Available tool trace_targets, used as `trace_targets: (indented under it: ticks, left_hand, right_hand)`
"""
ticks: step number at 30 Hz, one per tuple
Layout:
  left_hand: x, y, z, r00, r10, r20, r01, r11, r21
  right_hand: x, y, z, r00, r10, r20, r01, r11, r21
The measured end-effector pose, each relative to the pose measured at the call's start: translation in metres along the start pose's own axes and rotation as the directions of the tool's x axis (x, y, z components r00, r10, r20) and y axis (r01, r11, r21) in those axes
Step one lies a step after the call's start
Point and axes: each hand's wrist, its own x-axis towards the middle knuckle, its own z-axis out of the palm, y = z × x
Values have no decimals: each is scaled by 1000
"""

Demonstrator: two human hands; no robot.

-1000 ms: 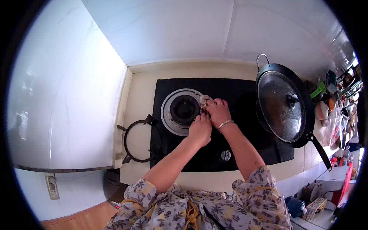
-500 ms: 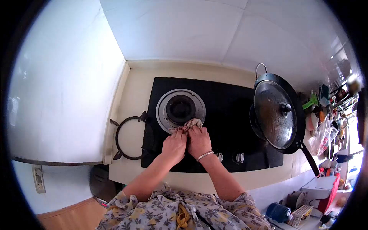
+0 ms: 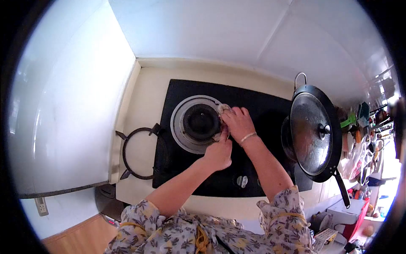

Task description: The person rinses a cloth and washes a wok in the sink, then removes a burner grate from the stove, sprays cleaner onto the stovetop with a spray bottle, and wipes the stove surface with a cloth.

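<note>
Right hand (image 3: 238,123) clamped on cloth (image 3: 223,109) at burner's (image 3: 201,121) right rim; left hand (image 3: 219,155) just beside, can't tell its grip. Pot stand (image 3: 124,153) left, overlapping stove (image 3: 258,112) edge. Lidded pan (image 3: 313,133) right, hiding stove beneath. Cloth mostly hidden by fingers; far-right clutter (image 3: 356,156) hard to read.

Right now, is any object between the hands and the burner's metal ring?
Only the crumpled cloth, at the right hand, by the right edge of the metal ring; its reach under the left hand is unclear. Pan support and lidded pan are off to the sides.
</note>
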Motion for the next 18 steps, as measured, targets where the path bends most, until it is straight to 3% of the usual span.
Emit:
trace_targets:
  ticks: [3,5,7,9,13,16,18]
  left_hand:
    - [8,8,-4,994,-47,-97,57,993,99]
    - [1,9,-9,996,-77,-40,81,988,133]
    - [-6,11,-11,994,-108,-3,107,980,170]
    - [-17,16,-8,994,-111,19,103,963,249]
    - [-44,12,-10,986,-152,73,132,964,229]
    - [-74,-4,-5,989,-139,-42,144,967,211]
    - [-90,-11,-5,966,-73,-250,115,981,158]
  right_hand:
    - [2,-4,11,997,36,-67,-31,997,66]
    - [-2,-12,12,992,68,-104,-58,994,96]
    - [-3,-22,3,984,178,24,-180,973,148]
    - [-10,-32,-1,977,210,47,-214,966,145]
    - [-39,-55,-12,946,279,163,-308,932,193]
    - [-60,-86,-6,962,260,85,-273,907,320]
    - [-69,-106,-5,971,229,69,-239,903,357]
